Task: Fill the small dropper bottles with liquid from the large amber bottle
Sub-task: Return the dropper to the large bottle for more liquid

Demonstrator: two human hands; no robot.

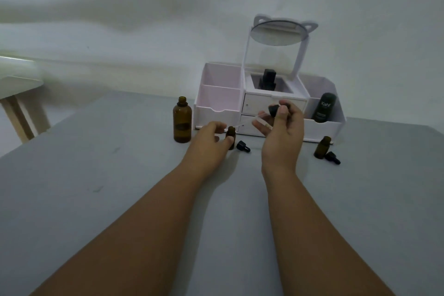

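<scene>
The small amber glass dropper bottle (231, 132) stands upright on the grey surface (120, 175), the left hand (211, 136) gripping its lower body. Up and to its right, the right hand (281, 137) pinches the black bulb of a clear glass dropper (274, 110), which slants down-left with its tip just beside the bottle's open mouth. The large open amber bottle (182, 125) stands left of both hands.

Grey table (120, 199), amber bottles (182, 125), caps (243, 146), organizer (322, 128)
</scene>
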